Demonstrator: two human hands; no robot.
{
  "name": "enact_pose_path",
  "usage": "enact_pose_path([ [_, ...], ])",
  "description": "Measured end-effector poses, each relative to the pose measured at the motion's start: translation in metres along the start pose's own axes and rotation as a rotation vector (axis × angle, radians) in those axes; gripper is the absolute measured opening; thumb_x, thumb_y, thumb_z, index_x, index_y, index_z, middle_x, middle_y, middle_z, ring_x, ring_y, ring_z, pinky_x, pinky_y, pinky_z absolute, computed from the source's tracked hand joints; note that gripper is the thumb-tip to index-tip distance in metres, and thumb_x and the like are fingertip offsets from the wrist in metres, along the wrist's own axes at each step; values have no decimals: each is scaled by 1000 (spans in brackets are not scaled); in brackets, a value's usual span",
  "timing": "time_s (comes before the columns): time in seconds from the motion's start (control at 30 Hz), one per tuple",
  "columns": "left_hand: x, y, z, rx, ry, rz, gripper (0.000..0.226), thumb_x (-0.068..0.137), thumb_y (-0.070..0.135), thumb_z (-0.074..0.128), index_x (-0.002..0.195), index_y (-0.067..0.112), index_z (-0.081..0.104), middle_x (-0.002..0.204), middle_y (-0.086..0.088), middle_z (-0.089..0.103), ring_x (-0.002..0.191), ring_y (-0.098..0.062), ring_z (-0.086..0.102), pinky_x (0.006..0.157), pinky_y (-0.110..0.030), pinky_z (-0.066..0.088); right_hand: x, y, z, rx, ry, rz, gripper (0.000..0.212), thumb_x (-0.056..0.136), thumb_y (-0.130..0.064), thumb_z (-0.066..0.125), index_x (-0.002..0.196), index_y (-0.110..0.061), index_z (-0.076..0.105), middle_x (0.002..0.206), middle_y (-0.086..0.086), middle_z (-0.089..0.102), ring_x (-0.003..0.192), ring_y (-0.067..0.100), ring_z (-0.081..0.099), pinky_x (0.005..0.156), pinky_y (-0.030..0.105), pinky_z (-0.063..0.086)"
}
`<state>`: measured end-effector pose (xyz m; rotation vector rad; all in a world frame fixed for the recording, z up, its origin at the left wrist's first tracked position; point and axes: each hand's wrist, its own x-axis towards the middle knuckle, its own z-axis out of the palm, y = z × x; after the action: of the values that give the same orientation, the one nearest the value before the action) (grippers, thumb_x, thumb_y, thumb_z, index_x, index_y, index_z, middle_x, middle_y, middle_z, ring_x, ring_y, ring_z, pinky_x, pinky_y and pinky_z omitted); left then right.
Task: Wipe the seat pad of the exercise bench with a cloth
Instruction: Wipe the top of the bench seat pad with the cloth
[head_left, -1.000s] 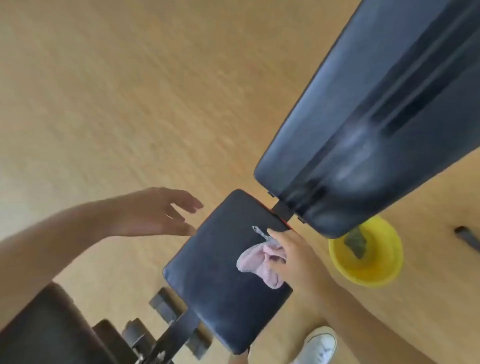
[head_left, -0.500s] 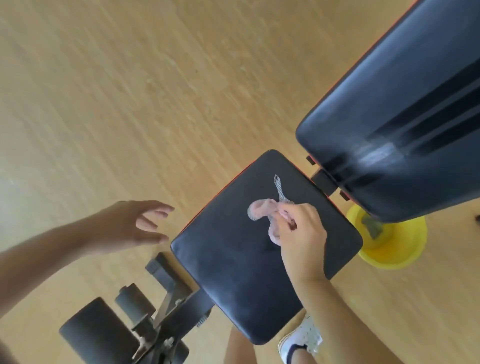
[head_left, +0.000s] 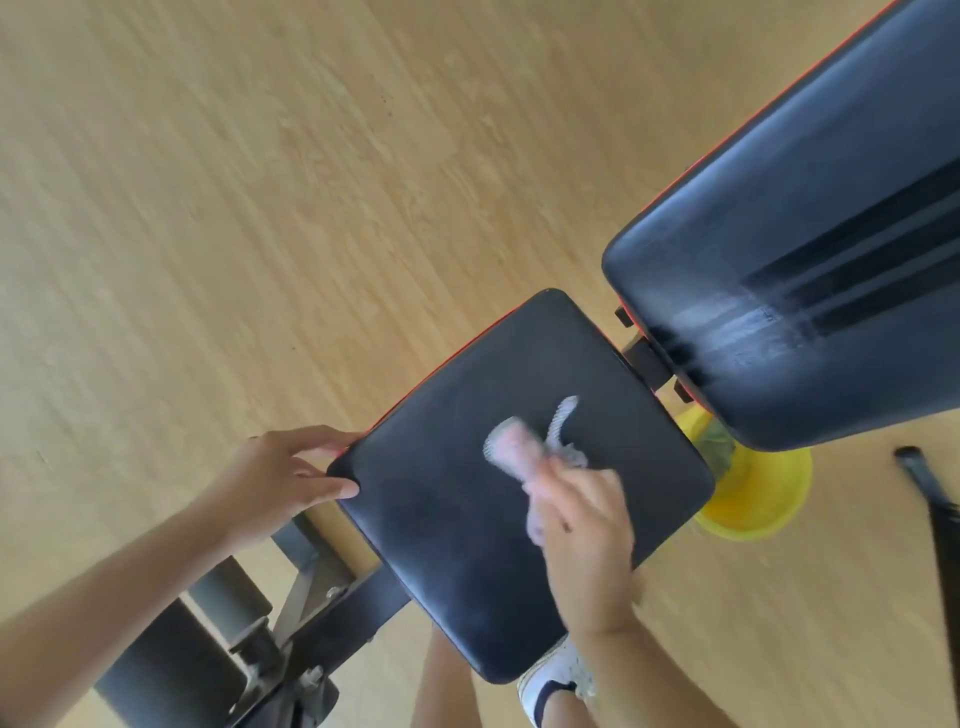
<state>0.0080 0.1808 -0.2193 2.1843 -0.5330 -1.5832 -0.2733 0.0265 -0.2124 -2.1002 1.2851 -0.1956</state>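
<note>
seat pad (head_left: 452, 499): black, dull smears | right hand (head_left: 584, 525): clutching pink-grey cloth (head_left: 511, 447) on pad | left hand (head_left: 275, 475): gripping pad's corner

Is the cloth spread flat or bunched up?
Bunched: the cloth sits wadded under the right hand on the seat pad, one strip trailing.

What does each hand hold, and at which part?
The right hand holds the cloth by its bunched near end. The left hand grips the seat pad at its left corner.
</note>
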Motion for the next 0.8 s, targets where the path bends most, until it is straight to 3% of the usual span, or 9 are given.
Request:
enact_pose_path([
  [0.13,-6,4,2,23,36,-15,47,78,27,89,110,58,76,106,22,81,81,-2,79,79,-27,52,-11,0,-12,-293,-532,-845,8,88,-12,78,90,-20,77,74,-3,66,63,15,51,60,17,49],
  [0.2,-7,5,5,35,49,-17,46,79,27,87,114,55,76,111,17,80,82,-2,79,80,-27,52,49,13,-38,-274,-415,-527,10,78,-20,84,80,-14,76,61,7,50,55,19,36,47,21,38],
  [0.3,-7,8,6,-11,46,-39,47,80,20,88,115,49,78,117,14,79,83,-6,81,86,-28,52,70,22,-35,-19,156,203,16,83,1,69,68,8,67,68,13,48,67,32,48,59,26,40],
  [0.37,-8,10,6,-22,34,-48,48,80,16,88,117,46,79,119,14,78,83,-6,82,85,-25,52,15,-5,-3,13,30,132,27,90,1,63,63,3,64,64,0,45,68,32,48,68,42,46],
  [0.43,-9,10,6,-24,41,-55,49,81,13,89,117,44,79,119,13,78,80,-6,82,82,-23,52,-43,-29,17,-47,-367,-426,28,99,-7,56,77,-7,72,65,-3,46,68,25,46,67,43,47],
  [0.5,-9,11,7,-28,49,-54,49,82,13,88,118,44,78,119,13,78,78,-8,83,81,-24,53,-34,-15,3,-215,-454,-831,24,99,-1,57,90,-11,76,73,1,57,70,23,52,66,34,50],
  [0.67,-15,11,11,-51,80,-47,53,84,12,85,96,63,74,115,19,78,78,-12,83,88,-30,55,63,27,-54,25,333,160,24,84,3,70,69,-15,74,68,-11,51,68,18,60,64,21,39],
  [0.73,-14,13,13,-57,80,-48,56,83,12,86,90,66,74,114,19,77,77,-11,83,86,-28,55,25,22,-22,-8,205,221,27,92,-2,68,65,-4,69,64,1,48,66,31,54,68,31,41],
  [0.8,-12,13,10,-43,82,-46,58,82,13,87,86,70,73,108,22,80,77,-9,83,82,-24,53,-39,1,12,13,-238,-224,44,103,-22,60,61,-9,61,57,6,44,60,25,45,60,36,41],
])
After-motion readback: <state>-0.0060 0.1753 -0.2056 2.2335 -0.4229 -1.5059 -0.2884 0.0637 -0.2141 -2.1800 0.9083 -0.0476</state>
